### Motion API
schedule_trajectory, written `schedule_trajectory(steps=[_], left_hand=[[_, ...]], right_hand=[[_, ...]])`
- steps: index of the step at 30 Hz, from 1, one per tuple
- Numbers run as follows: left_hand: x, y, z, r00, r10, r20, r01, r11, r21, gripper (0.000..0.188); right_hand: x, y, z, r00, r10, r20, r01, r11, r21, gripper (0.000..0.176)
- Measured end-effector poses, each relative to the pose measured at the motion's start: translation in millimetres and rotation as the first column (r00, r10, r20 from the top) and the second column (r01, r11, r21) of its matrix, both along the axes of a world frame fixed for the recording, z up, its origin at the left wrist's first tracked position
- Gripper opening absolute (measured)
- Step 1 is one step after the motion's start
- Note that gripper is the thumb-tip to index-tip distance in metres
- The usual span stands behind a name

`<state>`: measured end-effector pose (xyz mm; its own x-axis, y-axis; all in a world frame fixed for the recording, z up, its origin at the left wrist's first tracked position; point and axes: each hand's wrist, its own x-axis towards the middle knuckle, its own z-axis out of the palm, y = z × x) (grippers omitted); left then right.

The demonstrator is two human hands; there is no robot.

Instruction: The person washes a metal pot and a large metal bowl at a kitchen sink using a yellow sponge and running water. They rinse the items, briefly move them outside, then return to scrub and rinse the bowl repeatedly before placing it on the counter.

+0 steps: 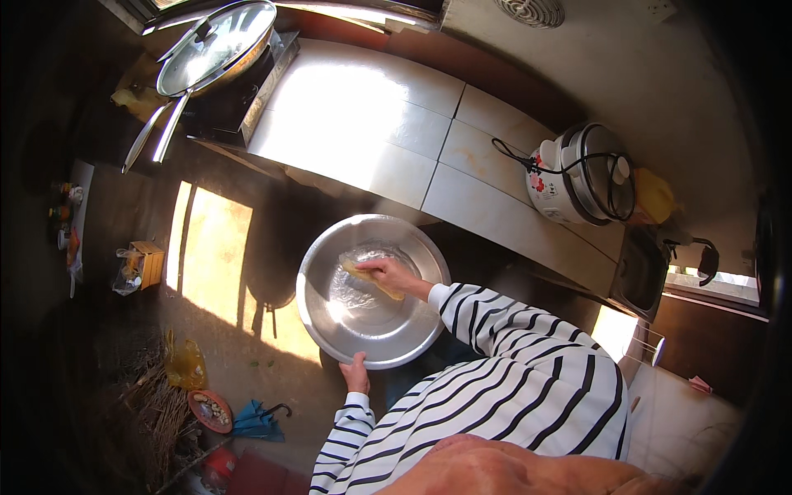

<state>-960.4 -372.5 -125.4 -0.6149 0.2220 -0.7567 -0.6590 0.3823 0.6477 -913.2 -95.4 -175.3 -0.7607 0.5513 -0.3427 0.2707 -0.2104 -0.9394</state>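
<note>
A wide round metal basin is held in front of my body, with a little shallow water shining in its bottom. My left hand grips the basin's near rim, thumb on top and the other fingers hidden beneath. Inside the basin, my right hand holds a limp yellowish scrubbing pad against the bottom. The pad's exact material is hard to make out, and the hand covers part of it.
A tiled counter runs beyond the basin, bearing a rice cooker and an induction cooker with a lidded pan. A sink adjoins its right end. On the floor lie firewood sticks, a bowl and a blue umbrella.
</note>
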Motion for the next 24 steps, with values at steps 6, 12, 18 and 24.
schedule_trajectory(steps=[6,12,18,24], left_hand=[[-43,18,-2,0.999,0.041,-0.032,-0.036,0.991,0.127,0.055],[-81,23,-43,0.998,0.015,-0.059,-0.006,0.989,0.149,0.057],[-109,40,-65,0.997,-0.045,-0.065,0.049,0.997,0.057,0.029],[-134,57,-51,0.997,0.043,0.072,-0.048,0.996,0.075,0.031]], right_hand=[[-15,-2,7,0.967,0.221,0.129,-0.247,0.936,0.251,0.034],[16,37,56,0.977,-0.213,-0.015,0.210,0.945,0.251,0.034],[167,163,26,0.460,-0.887,0.032,0.491,0.284,0.824,0.043],[104,244,-10,0.488,-0.871,0.064,0.226,0.197,0.954,0.054]])
